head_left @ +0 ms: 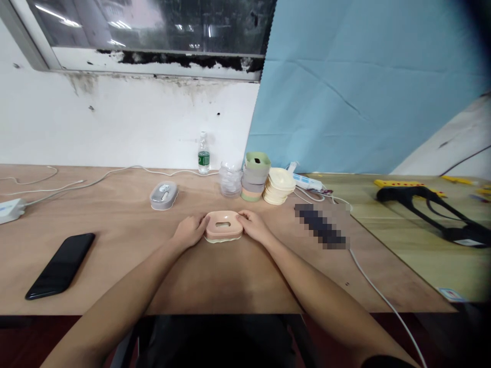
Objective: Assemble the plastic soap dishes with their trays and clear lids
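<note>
Head view: one pink dish, rounded, with a slot in its top; landmark for all entries. Location: on the bench, between the person's hands.

Left hand: fingers closed against the pink dish's left end, gripping it. Right hand: gripping the opposite end. Fingertips under the dish, if any: cannot be told.

Cream edge: beneath the pink dish, uneven along its near side; whether fully seated cannot be told. Fault possible: the two parts sitting askew, should one end take more pressure than the other, the near side having no finger on it.

Stack of coloured shells: beyond the pink dish, to its right; tall. Beside it, clear cups and cream trays. Fault possible: toppling, from a knock by the right hand.

Grey box: left of the pink dish and farther off; low exposure.

White cable: right of the pink dish, running nearer. Fault possible: snagging, from the right forearm swinging outward.
</note>
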`<action>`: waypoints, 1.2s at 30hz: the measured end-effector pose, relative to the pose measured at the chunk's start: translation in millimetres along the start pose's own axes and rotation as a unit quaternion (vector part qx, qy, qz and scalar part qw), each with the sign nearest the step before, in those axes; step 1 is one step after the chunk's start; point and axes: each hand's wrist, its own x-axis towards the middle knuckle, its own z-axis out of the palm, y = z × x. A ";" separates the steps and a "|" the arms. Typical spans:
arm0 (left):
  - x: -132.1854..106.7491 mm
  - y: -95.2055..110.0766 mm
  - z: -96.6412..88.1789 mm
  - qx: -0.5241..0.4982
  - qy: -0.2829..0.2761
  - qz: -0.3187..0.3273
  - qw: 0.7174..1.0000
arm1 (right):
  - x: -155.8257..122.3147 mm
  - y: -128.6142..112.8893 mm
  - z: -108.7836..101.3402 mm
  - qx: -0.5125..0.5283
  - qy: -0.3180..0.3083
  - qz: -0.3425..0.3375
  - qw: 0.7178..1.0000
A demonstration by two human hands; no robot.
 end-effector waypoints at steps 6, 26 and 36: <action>1.1 0.3 2.6 0.061 -0.010 -0.027 0.998 | 0.7 -3.6 -2.7 -0.105 -0.008 -0.016 0.994; 1.2 -9.1 -9.1 0.034 -0.017 -0.041 0.998 | 53.0 -53.1 -38.0 -0.244 0.163 -0.112 0.950; -0.3 -5.7 -13.1 0.027 -0.022 -0.024 0.999 | 131.0 -75.8 -30.9 -0.273 0.149 -0.072 0.948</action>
